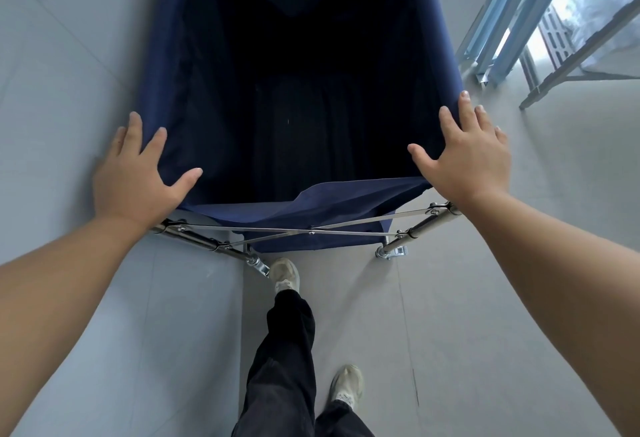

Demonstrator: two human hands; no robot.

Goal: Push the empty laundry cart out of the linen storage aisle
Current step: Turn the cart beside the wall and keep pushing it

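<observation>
The laundry cart (194, 55) is a deep navy cloth bin on a folding metal frame (194, 235) with small casters, standing right in front of me. Its inside is dark and looks empty. My left hand (138, 173) lies flat on the cart's near left corner, fingers spread over the cloth rim. On the near right corner rests my right hand (464, 156), fingers spread too, thumb pointing inward. Neither hand curls around a bar. Below the cart I see my legs in black trousers and pale shoes.
A grey tiled wall (62, 90) runs close along the cart's left side. At the upper right stands a pale blue metal shelving rack (502, 24) with plastic-wrapped goods (595, 7). Grey floor (450, 298) stretches to the right of the cart.
</observation>
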